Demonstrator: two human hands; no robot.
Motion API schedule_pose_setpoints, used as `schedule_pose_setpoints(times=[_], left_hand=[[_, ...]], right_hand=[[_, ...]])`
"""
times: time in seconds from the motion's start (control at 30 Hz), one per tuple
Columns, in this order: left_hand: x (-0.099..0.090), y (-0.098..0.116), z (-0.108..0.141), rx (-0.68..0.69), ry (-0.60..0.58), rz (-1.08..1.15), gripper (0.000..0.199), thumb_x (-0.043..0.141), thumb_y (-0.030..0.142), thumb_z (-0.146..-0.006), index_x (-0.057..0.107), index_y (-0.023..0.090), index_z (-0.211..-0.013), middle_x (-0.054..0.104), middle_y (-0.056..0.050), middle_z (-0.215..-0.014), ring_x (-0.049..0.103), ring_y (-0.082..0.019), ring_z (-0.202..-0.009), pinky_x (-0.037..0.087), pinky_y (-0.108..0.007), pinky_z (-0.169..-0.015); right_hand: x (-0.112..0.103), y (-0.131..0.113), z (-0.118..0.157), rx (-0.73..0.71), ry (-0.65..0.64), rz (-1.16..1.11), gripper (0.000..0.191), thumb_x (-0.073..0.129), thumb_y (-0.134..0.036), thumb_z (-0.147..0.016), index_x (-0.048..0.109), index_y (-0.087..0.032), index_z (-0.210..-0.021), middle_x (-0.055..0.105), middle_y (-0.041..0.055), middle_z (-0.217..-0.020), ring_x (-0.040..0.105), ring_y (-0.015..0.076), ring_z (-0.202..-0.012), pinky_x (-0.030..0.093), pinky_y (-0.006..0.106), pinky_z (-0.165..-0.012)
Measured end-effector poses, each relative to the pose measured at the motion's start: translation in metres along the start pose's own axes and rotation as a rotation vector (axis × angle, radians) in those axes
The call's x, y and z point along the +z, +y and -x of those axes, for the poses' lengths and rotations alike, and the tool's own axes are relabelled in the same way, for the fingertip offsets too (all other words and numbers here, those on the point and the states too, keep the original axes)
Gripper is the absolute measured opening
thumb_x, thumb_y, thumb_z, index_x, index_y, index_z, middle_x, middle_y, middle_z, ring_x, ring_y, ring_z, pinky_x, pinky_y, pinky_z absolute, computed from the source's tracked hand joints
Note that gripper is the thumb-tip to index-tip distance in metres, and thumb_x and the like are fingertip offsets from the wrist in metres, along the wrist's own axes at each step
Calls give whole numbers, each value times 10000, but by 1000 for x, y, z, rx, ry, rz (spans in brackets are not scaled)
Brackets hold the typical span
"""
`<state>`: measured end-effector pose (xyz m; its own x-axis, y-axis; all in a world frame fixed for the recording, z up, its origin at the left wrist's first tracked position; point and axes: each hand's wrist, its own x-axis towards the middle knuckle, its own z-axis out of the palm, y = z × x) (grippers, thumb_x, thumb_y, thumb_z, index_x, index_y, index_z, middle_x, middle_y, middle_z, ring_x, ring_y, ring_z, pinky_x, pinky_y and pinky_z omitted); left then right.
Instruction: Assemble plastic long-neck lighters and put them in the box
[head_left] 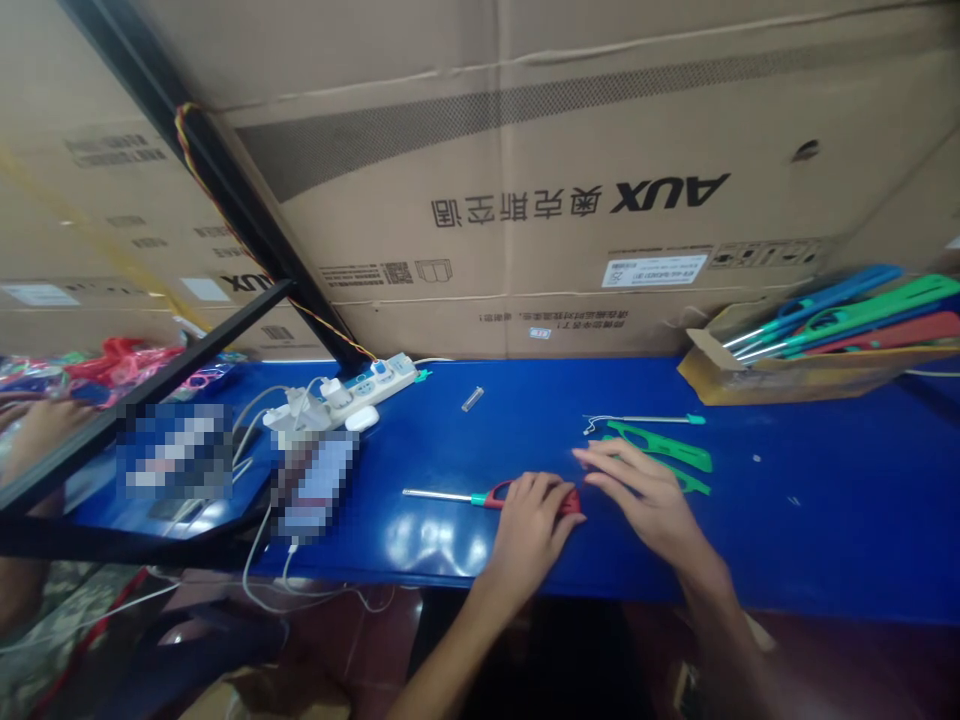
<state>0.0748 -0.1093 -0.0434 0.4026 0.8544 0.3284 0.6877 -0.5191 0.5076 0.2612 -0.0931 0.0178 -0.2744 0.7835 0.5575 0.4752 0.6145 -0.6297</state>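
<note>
A red long-nosed lighter point(497, 492) with a metal tube and a teal collar lies on the blue table, its nozzle pointing left. My left hand point(529, 510) is closed over its handle, hiding much of it. Just right of the handle's end hovers my right hand point(641, 495), thumb and fingers stretched out and slightly apart; nothing shows between them. Behind the right hand lie green lighter shell halves point(667, 447), partly covered by it. A loose metal lighter tube point(652, 420) with a teal end and thin white wires lies beyond them.
An open carton point(795, 385) of assembled lighters stands at back right. A small clear piece point(472, 399) lies mid-table. A power strip point(367, 390), cables and a phone point(319, 485) are on the left. Past a black frame bar point(187, 375) shows another person's hand point(49, 435). Cardboard point(525, 130) walls the back.
</note>
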Motion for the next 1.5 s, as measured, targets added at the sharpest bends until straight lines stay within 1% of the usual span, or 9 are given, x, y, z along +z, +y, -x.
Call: schedule_pose_setpoints(times=[0.1,0.3,0.47,0.63,0.7,0.87,1.07,1.23,1.5], left_hand=[[1,-1,1,1,4,3,301,655,378,-944,621,221,-1198,636,-63,-1155,557,-241,-1077,469,-407,-932],[1,-1,1,4,1,-4,312,650,369,-947,610,220,-1218,633,-60,-1167,552,-246,-1068,466,-411,-926],[0,0,0,3,0,11,337,657,371,-942,605,209,-1233,637,-60,-1173,549,-248,-1079,458,-407,-939],[-1,1,0,1,-14,-1,313,653,370,-945,618,215,-1215,640,-61,-1165,554,-250,-1076,456,-407,-940],[-1,1,0,-3,-17,0,312,657,367,-943,621,213,-1211,640,-61,-1168,552,-251,-1077,453,-408,-938],[-2,1,-1,-3,-10,12,323,667,374,-933,634,216,-1213,643,-53,-1155,548,-239,-1065,451,-393,-925],[-2,0,-2,-5,0,8,275,675,372,-924,672,216,-1151,636,-49,-1142,534,-240,-1024,453,-389,-906],[-1,1,0,-4,-2,-7,293,643,381,-945,656,210,-1183,622,-58,-1132,525,-249,-1024,454,-402,-897],[3,-3,0,3,23,1,308,666,397,-922,670,207,-1164,630,-59,-1120,537,-253,-1018,458,-402,-887]], right_hand=[[1,-2,2,8,-129,-36,392,466,-196,-1011,620,-291,-1360,689,63,-1261,652,203,-1174,567,355,-965],[9,-1,1,8,95,-2,205,644,-233,-932,759,-274,-1098,705,52,-965,690,216,-1034,589,355,-884],[2,-4,2,19,-53,-7,389,475,-147,-1002,648,-293,-1318,665,58,-1297,620,200,-1225,551,361,-994],[6,-2,8,-13,163,16,285,661,-156,-909,737,-300,-1144,755,8,-998,663,222,-1161,524,419,-1056],[10,-1,9,-12,193,40,305,671,-160,-904,728,-292,-1172,758,13,-1023,664,229,-1163,506,438,-1082],[13,0,11,-8,20,44,472,513,-110,-982,561,-284,-1418,702,34,-1267,547,213,-1329,486,416,-1106],[17,-2,7,6,108,9,289,640,-155,-930,717,-301,-1167,709,11,-999,668,179,-1108,523,365,-1039],[15,-6,8,-2,-10,3,364,539,-122,-976,660,-282,-1279,686,38,-1251,592,188,-1258,497,367,-1068],[15,-8,3,9,145,-27,204,653,-167,-920,757,-280,-1054,710,13,-933,681,177,-1030,554,341,-954]])
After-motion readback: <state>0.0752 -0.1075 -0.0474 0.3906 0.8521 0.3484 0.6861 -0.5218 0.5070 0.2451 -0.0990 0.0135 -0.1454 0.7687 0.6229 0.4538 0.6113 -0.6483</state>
